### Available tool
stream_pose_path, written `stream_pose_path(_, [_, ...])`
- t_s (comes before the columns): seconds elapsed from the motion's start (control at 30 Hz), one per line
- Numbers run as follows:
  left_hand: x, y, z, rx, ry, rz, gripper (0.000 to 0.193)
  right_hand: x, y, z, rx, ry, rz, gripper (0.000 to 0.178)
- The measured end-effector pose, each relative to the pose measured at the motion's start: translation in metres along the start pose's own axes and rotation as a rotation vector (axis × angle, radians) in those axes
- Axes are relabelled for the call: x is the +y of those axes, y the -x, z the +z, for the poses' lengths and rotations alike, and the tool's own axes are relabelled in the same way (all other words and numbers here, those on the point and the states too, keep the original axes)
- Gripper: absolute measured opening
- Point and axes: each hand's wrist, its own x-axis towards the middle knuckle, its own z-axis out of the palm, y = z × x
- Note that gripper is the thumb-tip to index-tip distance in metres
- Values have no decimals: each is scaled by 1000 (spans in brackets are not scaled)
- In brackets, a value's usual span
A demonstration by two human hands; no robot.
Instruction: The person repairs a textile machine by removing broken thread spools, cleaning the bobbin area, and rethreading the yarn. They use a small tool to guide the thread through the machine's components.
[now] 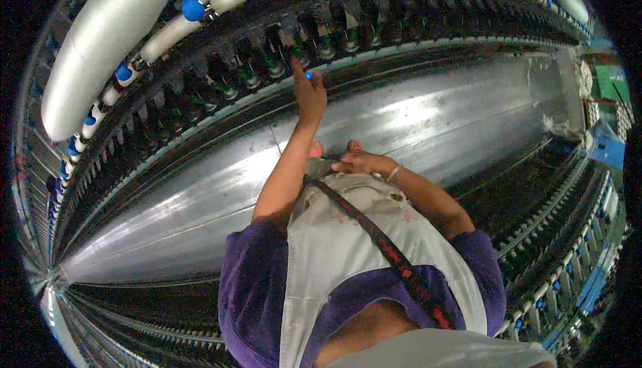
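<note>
My left hand (309, 94) reaches forward to a long row of spindles (274, 67) on a spinning frame. Its index finger points out at the spindle rail, apart from the other fingers, and I make out nothing held. A small bright blue spot shows by the fingers; what it is I cannot tell. At my waist, my right hand (361, 162) rests against the front of my light apron (348, 211), fingers loosely spread and partly hidden by its cloth. A bangle circles that wrist. Across the apron runs a dark strap (374, 234) with red marks.
A large white bobbin (100, 54) hangs at the upper left, beside smaller white rolls with blue holders (192, 7). The shiny grey aisle floor (428, 110) runs between this frame and a second machine (562, 241) behind me. Green and blue items (608, 84) stand at the far right.
</note>
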Motion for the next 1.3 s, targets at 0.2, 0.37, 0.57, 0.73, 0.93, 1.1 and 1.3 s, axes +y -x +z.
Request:
stream_pose_path(0.2, [-38, -77, 42, 109, 108, -78, 51, -17, 25, -34, 453, -496, 58, 28])
stream_pose_path(0.37, [26, -90, -2, 283, 174, 318, 35, -30, 8, -61, 848, -541, 20, 25])
stream_pose_path(0.57, [109, -46, -132, 187, 565, 199, 9, -55, -46, -157, 1172, -362, -156, 29])
stream_pose_path(0.73, [94, -11, -210, 111, 1286, -239, 25, -85, -59, -215, 1408, 137, -63, 33])
stream_pose_path(0.93, [75, -2, -239, 194, 1584, -430, 30, -85, -78, -233, 1023, 424, 267, 25])
stream_pose_path(1.1, [82, -1, -243, 53, 1642, -310, 31, -59, -48, -183, 894, 497, 119, 13])
stream_pose_path(1.3, [106, 3, -235, -124, 1663, -372, 29, -130, 19, -179, 884, -365, -409, 21])
